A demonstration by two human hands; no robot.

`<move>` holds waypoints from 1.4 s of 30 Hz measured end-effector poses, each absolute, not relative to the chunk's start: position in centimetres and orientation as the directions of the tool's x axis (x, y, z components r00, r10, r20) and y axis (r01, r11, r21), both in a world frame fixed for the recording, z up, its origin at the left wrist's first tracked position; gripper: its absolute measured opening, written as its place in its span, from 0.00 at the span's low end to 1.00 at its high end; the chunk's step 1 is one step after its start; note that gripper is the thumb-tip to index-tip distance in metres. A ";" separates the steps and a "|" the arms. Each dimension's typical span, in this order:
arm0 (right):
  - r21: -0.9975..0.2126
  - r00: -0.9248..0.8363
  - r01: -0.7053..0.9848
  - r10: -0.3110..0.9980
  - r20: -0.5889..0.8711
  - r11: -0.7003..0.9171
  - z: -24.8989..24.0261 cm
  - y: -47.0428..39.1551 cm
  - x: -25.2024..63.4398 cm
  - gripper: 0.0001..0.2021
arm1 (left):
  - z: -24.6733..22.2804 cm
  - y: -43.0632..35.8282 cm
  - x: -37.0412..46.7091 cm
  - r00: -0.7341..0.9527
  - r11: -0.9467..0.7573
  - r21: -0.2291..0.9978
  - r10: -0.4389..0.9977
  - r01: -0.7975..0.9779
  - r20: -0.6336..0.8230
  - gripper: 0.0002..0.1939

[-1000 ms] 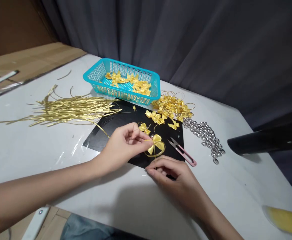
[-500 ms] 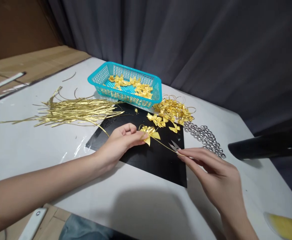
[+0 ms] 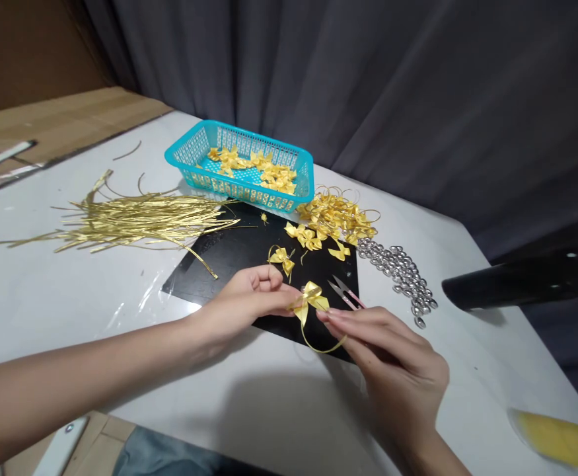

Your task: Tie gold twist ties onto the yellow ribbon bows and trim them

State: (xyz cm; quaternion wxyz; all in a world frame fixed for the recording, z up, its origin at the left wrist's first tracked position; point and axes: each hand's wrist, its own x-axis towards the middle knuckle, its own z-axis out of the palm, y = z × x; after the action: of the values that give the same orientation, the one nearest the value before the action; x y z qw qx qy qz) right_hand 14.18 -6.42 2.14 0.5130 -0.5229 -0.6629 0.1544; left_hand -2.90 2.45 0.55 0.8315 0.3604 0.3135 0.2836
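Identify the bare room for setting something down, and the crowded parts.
White tabletop lies bare, specks aside, between the gold strands and left forearm, and between the silver beads, right hand and yellow object at lower right. Crowding is worst along the right side of the black mat, with loose bows, snips, and the bow pile.

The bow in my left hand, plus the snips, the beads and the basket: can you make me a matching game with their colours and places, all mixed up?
Things:
1. Bow
2. Snips
3. Beads
4. Basket

Clues:
A. Silver, in a heap on the right
B. Blue, with holes in its sides
C. Yellow, in the left hand
D. Metal blades, over the black mat

Right pairs: 1-C, 2-D, 3-A, 4-B
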 end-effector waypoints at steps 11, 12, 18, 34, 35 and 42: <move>-0.773 0.094 0.511 0.870 0.484 0.375 2.4 -6.0 14.0 0.19 | 0.8 2.3 -2.9 0.669 0.624 0.743 0.662 -0.242 -0.339 0.23; -0.772 0.094 0.513 0.870 0.484 0.374 2.4 -6.0 14.0 0.19 | 0.8 2.3 -2.9 0.667 0.624 0.744 0.663 -0.240 -0.340 0.23; -0.769 0.118 0.528 0.866 0.486 0.360 2.4 -6.1 14.0 0.17 | 0.7 2.3 -2.9 0.650 0.613 0.753 0.678 -0.242 -0.343 0.23; -0.778 0.116 0.510 0.867 0.485 0.367 2.3 -6.1 13.9 0.18 | 0.8 2.3 -2.9 0.653 0.611 0.757 0.674 -0.231 -0.345 0.23; -0.777 0.113 0.510 0.867 0.486 0.369 2.3 -6.1 14.0 0.19 | 0.8 2.3 -2.9 0.653 0.614 0.753 0.674 -0.236 -0.345 0.23; -0.790 0.128 0.499 0.871 0.475 0.358 2.2 -6.1 14.1 0.19 | 0.7 2.3 -2.9 0.657 0.623 0.744 0.669 -0.240 -0.348 0.22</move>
State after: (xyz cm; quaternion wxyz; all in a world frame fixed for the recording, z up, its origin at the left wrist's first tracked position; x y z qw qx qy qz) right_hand 14.06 -6.14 2.19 0.5236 -0.5381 -0.6361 0.1777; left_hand -2.89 2.34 0.67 0.8440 0.3405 0.3150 0.2692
